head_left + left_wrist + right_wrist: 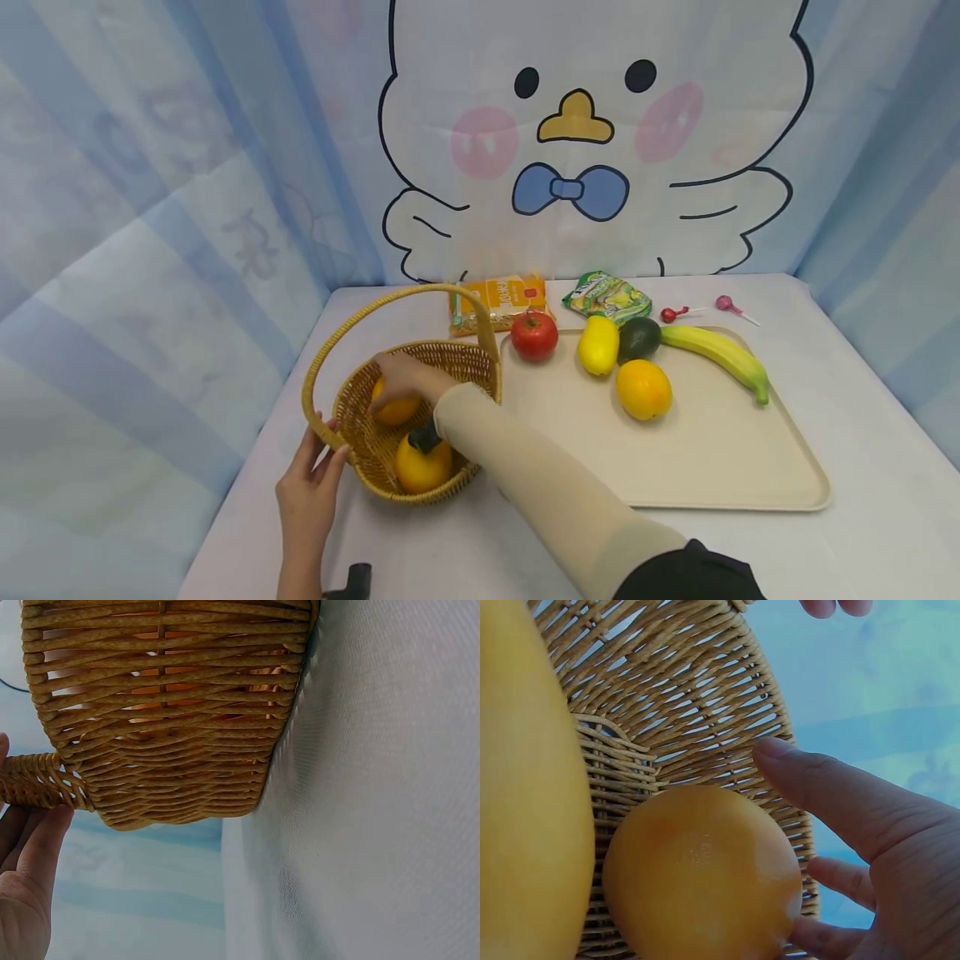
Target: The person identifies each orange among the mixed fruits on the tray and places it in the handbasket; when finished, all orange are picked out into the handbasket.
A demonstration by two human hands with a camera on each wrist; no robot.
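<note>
A: Starting at the left, what is the left hand (307,492) doing?

B: It is resting against the round woven wicker basket (457,360) where the tall arched handle joins the rim. Its fingers (34,847) are lying fairly straight along that joint, touching rather than curling round it.

A: And what is lying inside the basket?

B: Two pieces of fruit. Nearer the person, a smooth yellow-orange fruit (423,467) is sitting on the basket floor, partly covered by the black wrist strap. Behind it is a round, glossy orange fruit (701,874) with a finely dimpled skin, lying against the far woven wall.

A: Is the right hand (405,379) holding that one?

B: It is reaching into the basket in a beige sleeve and cupping the orange. In the right wrist view the fingers (832,795) are spread loosely round it, the lower ones touching its side; a firm grip is not plainly showing.

A: What is sitting to the right?

B: A beige rectangular plastic tray (712,467) is lying on the white table (885,517) just beside the basket. On it are a red apple (534,336), a yellow lemon (597,345), a dark green avocado (639,337), a second orange (643,389) and a yellow banana (716,354). Behind the tray are an orange snack packet (498,302), a green packet (606,295) and two lollipops (675,314).
</note>
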